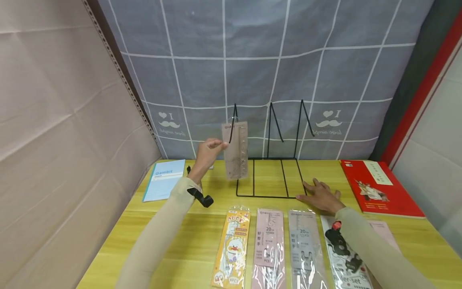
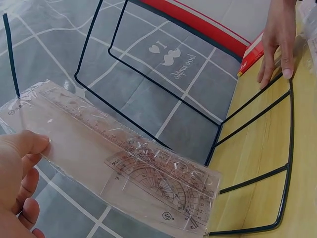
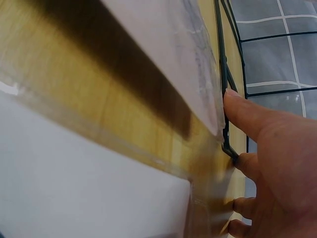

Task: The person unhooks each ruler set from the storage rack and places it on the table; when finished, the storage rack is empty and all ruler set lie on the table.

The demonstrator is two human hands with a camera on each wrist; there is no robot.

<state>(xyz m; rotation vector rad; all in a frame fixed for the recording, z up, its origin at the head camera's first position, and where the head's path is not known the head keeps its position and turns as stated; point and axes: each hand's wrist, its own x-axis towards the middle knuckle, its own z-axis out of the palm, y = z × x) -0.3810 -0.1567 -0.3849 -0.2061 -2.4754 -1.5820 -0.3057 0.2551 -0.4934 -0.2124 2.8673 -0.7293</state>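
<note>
A clear-fronted pink ruler set (image 1: 236, 150) hangs from the left hook of a black wire display rack (image 1: 267, 196). In the left wrist view, a straight ruler and a protractor show through the pack (image 2: 124, 148). My left hand (image 1: 208, 155) pinches the pack's left edge, thumb (image 2: 34, 143) on its face and the other fingers curled. My right hand (image 1: 321, 196) rests at the rack's front right corner with fingers spread. Seen from the right wrist, thumb and fingertips of that hand (image 3: 282, 158) touch the wire base rod.
A yellow duck ruler pack (image 1: 232, 249), a pink pack (image 1: 268, 249), a grey pack (image 1: 306, 249) and a black-and-white pack (image 1: 344, 253) lie in front. The right forearm passes over the last. A blue notebook (image 1: 164, 180) lies left, a red book (image 1: 382, 188) right.
</note>
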